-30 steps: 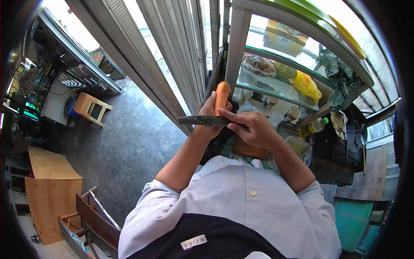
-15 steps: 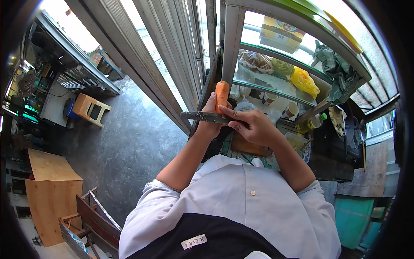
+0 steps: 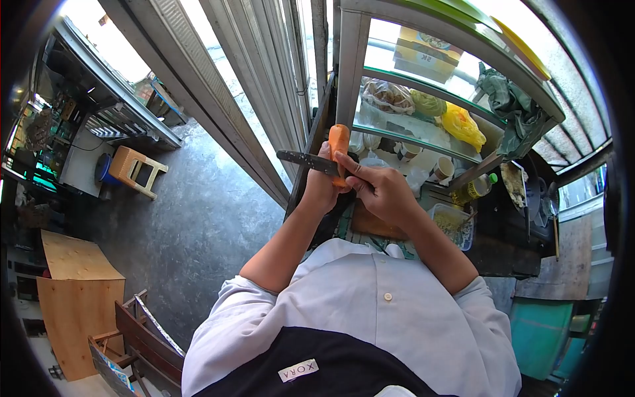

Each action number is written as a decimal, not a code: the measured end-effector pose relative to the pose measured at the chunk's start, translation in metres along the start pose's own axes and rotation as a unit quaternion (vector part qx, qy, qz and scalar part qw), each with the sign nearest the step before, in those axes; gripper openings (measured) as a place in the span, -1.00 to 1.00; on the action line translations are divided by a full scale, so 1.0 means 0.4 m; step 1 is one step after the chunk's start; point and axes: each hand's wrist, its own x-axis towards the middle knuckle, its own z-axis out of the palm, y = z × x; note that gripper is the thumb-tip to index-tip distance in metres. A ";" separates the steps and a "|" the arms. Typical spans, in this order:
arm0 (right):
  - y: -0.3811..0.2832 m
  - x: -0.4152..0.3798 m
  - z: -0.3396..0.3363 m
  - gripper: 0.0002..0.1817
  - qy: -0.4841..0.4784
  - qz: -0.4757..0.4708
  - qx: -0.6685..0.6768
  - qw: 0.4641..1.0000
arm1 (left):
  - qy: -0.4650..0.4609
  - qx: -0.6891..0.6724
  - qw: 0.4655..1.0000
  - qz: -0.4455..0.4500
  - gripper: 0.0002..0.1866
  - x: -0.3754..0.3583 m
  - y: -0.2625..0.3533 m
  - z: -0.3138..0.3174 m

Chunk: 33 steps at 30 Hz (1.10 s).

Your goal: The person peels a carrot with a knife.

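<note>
An orange carrot stands nearly upright in my left hand, whose fingers are wrapped around its lower part. My right hand grips a dark-bladed knife by its handle. The blade lies across the carrot and points to the left, with pale specks on its side. My right index finger stretches along the knife near the carrot. Below my hands a wooden cutting board lies on the counter, partly hidden by my right arm.
A glass-shelved cabinet rises in front, holding a yellow plastic bag. Right of my forearm are a plastic tub of shredded food, an oil bottle and a pan. An orange stool stands on the floor at left.
The knife has tilted, its tip now higher than its handle end, and the blade sits slightly higher across the carrot. My right hand has turned with it. The view shifted a little.
</note>
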 end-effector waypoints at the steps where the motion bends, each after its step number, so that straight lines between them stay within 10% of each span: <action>1: 0.000 0.001 -0.001 -0.47 0.000 0.000 0.000 1.000 | 0.000 0.000 1.000 0.000 -0.51 -0.001 0.000 0.001; 33: 0.036 0.037 0.024 -0.42 0.019 0.003 -0.036 0.999 | 0.104 0.091 0.989 -0.048 -0.58 -0.013 0.011 0.005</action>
